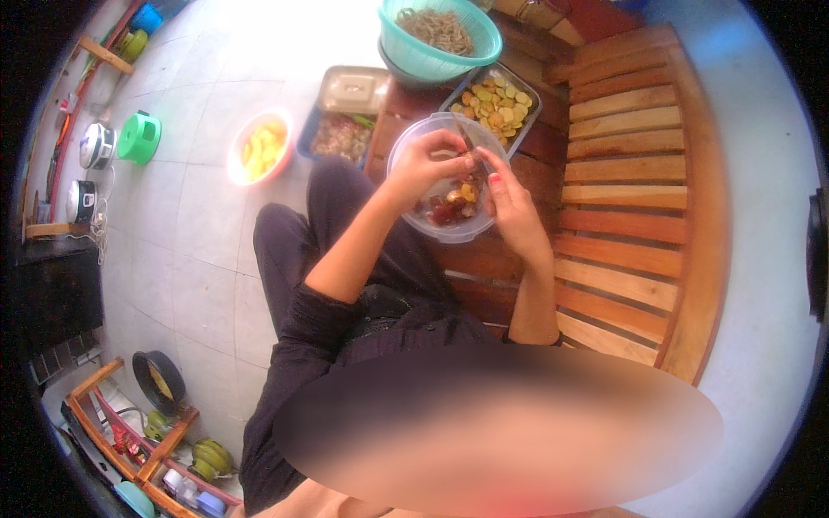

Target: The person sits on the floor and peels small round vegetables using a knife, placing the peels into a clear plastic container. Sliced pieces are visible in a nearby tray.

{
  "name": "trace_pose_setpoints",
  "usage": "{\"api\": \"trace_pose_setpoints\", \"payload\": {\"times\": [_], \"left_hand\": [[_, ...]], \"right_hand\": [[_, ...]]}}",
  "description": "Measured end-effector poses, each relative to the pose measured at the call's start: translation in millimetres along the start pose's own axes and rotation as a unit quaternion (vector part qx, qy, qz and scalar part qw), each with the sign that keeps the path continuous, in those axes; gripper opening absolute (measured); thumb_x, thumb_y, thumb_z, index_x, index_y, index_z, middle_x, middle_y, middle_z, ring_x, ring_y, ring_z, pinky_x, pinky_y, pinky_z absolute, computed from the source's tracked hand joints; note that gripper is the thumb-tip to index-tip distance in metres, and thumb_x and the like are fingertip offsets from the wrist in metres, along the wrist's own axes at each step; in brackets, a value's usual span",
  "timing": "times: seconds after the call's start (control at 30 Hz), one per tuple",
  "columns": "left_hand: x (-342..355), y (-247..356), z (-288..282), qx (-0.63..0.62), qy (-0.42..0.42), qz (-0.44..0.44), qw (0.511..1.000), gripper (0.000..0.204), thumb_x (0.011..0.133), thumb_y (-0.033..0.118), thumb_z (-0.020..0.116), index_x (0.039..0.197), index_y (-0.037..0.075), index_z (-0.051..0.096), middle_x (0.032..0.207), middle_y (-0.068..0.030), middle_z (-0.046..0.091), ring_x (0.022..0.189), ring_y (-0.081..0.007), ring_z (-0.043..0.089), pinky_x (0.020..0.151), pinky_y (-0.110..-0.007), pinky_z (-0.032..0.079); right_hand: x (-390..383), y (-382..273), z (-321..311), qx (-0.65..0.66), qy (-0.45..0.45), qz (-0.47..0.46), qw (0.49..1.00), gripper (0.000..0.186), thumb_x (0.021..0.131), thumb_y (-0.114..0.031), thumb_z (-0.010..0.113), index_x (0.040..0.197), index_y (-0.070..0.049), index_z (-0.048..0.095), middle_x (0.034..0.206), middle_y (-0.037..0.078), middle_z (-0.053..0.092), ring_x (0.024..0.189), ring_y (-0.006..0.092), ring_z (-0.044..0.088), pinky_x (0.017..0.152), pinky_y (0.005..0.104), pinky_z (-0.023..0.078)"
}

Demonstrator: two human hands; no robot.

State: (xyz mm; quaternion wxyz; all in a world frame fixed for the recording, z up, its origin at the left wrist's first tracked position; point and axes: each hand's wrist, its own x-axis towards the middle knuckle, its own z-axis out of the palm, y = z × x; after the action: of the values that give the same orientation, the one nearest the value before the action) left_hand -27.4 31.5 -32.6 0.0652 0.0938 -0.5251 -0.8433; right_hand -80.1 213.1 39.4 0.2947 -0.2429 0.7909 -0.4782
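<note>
Over a clear plastic bowl [449, 233], my two hands meet with their fingertips close together. My left hand [427, 164] is closed in a pinch from the left side. On the right, my right hand [511, 200] has its thumb and fingers pressed in the same way. A thin dark strip [465, 131], perhaps a blade, shows between the fingertips; which hand grips it, and what else they hold, cannot be made out. Reddish-brown pieces [447, 210] and a few yellow bits [467, 192] lie in the bowl below.
A tray of yellow slices [494, 104] stands beyond the bowl, beside a turquoise colander [393, 39] of greyish strips. A lidded container [354, 91] sits at left, near a bowl of yellow pieces [262, 148] on the floor [199, 233]. The slatted wooden bench [626, 168] has a raised back at right.
</note>
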Motion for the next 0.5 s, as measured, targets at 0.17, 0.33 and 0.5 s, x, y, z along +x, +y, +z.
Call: {"api": "trace_pose_setpoints", "payload": {"times": [0.17, 0.33, 0.5], "left_hand": [[-1.4, 1.3, 2.7, 0.074, 0.040, 0.034, 0.996, 0.022, 0.081, 0.007, 0.076, 0.099, -0.002, 0.065, 0.098, -0.0077, 0.068, 0.090, -0.0162, 0.068, 0.079, -0.027, 0.054], [-2.6, 2.3, 3.4, 0.063, 0.030, 0.069, 0.995, 0.021, 0.081, 0.004, 0.075, 0.099, -0.002, 0.066, 0.100, -0.0077, 0.068, 0.096, -0.0160, 0.066, 0.085, -0.029, 0.053], [-2.0, 4.8, 1.6, 0.060, 0.039, 0.075, 0.995, 0.024, 0.080, 0.002, 0.075, 0.102, -0.002, 0.067, 0.107, -0.0094, 0.069, 0.100, -0.0167, 0.064, 0.088, -0.030, 0.052]], "right_hand": [[3.7, 6.1, 0.2, -0.111, 0.052, -0.047, 0.991, 0.039, 0.103, -0.031, 0.044, 0.136, -0.013, 0.056, 0.119, 0.023, 0.064, 0.110, 0.0327, 0.064, 0.092, 0.0387, 0.048], [11.7, 21.0, 0.2, -0.087, 0.105, -0.005, 0.991, 0.040, 0.103, -0.032, 0.044, 0.135, -0.011, 0.056, 0.108, 0.022, 0.069, 0.103, 0.0318, 0.068, 0.087, 0.0386, 0.050], [8.3, 24.8, 2.7, -0.033, 0.095, 0.018, 0.995, 0.041, 0.104, -0.028, 0.045, 0.138, -0.006, 0.052, 0.074, 0.001, 0.054, 0.068, 0.0098, 0.049, 0.062, 0.0259, 0.041]]}}
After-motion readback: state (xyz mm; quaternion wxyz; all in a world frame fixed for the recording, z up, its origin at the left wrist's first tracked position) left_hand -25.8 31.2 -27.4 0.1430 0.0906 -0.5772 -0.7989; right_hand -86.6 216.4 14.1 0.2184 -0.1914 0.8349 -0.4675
